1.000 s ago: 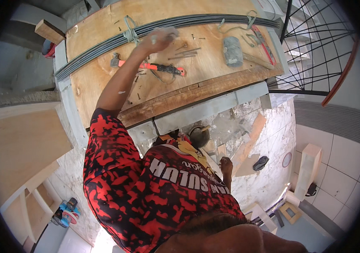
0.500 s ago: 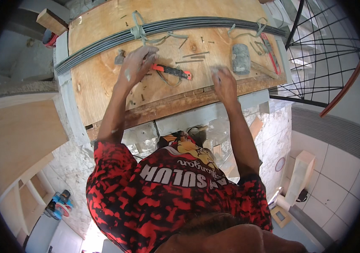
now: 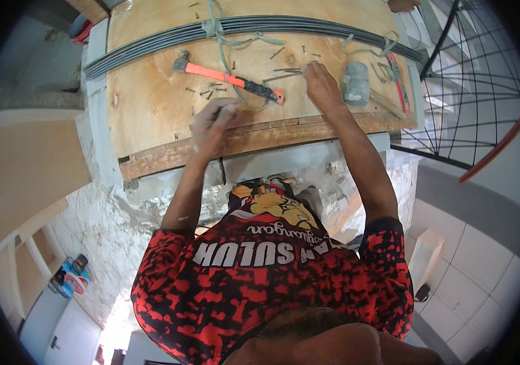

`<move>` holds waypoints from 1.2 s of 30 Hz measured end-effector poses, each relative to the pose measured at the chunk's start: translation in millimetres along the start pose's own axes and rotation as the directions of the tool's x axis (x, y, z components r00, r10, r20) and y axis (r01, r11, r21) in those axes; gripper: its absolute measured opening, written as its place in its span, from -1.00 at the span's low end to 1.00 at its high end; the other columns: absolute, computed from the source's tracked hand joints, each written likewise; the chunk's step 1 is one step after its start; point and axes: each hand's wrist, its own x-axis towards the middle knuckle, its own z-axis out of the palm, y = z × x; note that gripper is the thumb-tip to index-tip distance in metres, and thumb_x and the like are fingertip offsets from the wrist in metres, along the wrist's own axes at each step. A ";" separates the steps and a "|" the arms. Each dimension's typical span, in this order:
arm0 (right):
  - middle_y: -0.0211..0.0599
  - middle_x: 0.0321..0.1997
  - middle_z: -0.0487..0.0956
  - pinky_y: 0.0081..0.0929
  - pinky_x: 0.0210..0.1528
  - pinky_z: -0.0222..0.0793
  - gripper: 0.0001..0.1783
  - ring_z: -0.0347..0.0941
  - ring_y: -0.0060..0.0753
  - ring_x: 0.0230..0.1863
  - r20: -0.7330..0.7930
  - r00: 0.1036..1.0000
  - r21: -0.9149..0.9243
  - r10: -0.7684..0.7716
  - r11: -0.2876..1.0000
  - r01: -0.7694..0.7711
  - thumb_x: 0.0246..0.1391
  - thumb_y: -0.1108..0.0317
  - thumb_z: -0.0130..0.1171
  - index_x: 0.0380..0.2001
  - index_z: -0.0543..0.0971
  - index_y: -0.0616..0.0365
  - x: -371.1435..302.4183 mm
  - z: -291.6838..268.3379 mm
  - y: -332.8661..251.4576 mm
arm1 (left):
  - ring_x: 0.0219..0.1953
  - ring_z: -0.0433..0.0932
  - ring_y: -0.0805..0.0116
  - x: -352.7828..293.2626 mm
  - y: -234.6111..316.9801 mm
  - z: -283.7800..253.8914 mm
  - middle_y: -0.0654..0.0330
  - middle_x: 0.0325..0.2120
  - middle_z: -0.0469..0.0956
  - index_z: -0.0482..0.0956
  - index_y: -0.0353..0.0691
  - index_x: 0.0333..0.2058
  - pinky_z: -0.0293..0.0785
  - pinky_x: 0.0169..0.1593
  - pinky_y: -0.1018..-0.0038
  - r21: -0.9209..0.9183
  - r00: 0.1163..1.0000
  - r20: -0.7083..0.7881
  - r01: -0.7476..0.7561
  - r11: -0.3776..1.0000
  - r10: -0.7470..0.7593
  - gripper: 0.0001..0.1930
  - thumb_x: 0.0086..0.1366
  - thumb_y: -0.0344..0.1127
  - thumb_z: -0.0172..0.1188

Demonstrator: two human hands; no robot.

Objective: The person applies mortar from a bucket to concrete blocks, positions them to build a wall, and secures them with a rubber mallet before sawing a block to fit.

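Note:
My right hand (image 3: 322, 87) rests on the plywood board (image 3: 144, 115), its fingertips pinched at the right end of some long nails (image 3: 282, 76). My left hand (image 3: 211, 126) is over the board's near edge with curled fingers, slightly blurred; whatever it may hold is hidden. Between and beyond the hands lies a claw hammer (image 3: 208, 72) with an orange and black handle, its head to the left. Short nails (image 3: 211, 92) are scattered below the hammer's handle, close to my left hand. Right of my right hand is a grey-headed mallet (image 3: 356, 84) with a wooden handle.
A bundle of thin dark rods (image 3: 308, 24), tied with a pale green strip (image 3: 213, 28), crosses the board's far side. A red tool (image 3: 398, 85) lies at the right edge. Black metal bars (image 3: 473, 79) stand beyond it. A wooden panel (image 3: 34, 164) is at the left.
My right hand has moved forward onto the long nails. My left hand has come back from above the hammer toward the near edge, uncovering the hammer's handle. The view has shifted slightly.

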 end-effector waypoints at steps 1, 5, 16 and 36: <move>-0.11 -0.23 0.44 -0.17 -0.10 0.38 -0.88 0.42 -0.02 -0.14 -0.011 1.000 -0.017 0.004 1.000 -0.004 -0.04 0.55 -0.01 -0.36 0.42 0.23 -1.8 5.1 5.3 | -0.37 0.43 0.53 1.7 -2.3 12.7 0.27 -0.43 0.51 0.53 -0.31 -0.19 0.37 -0.24 0.57 0.091 0.997 0.012 -0.075 0.993 0.075 -0.79 0.29 -0.30 0.11; -0.07 -0.25 0.44 -0.14 -0.12 0.39 -0.89 0.42 0.03 -0.15 0.057 0.997 0.036 0.056 0.998 -0.058 -0.04 0.56 -0.02 -0.36 0.41 0.24 3.1 -4.2 20.4 | -0.42 0.43 0.48 9.9 1.5 66.3 0.21 -0.45 0.50 0.53 -0.30 -0.20 0.37 -0.32 0.52 0.262 0.976 -0.023 -0.202 0.944 0.216 -0.80 0.26 -0.31 0.13; 0.14 -0.15 0.49 -0.09 -0.07 0.37 -0.82 0.44 0.13 -0.07 0.231 0.933 0.347 -0.277 0.919 0.188 0.03 0.49 -0.08 -0.29 0.43 0.33 38.9 -6.1 48.6 | -0.39 0.48 0.54 -64.8 -29.1 138.3 0.26 -0.41 0.53 0.53 -0.35 -0.23 0.41 -0.27 0.60 0.024 0.863 -0.502 -0.053 0.998 0.058 -0.78 0.29 -0.29 0.11; 0.12 -0.15 0.53 -0.24 -0.06 0.34 -0.74 0.46 0.03 -0.05 0.450 0.877 0.236 -0.170 0.970 0.067 0.03 0.36 0.08 -0.22 0.48 0.29 63.1 -26.1 54.9 | -0.43 0.42 0.55 -79.6 -37.3 175.6 0.29 -0.47 0.48 0.52 -0.32 -0.23 0.36 -0.32 0.61 -0.086 0.918 -0.394 0.021 0.996 -0.053 -0.77 0.30 -0.25 0.09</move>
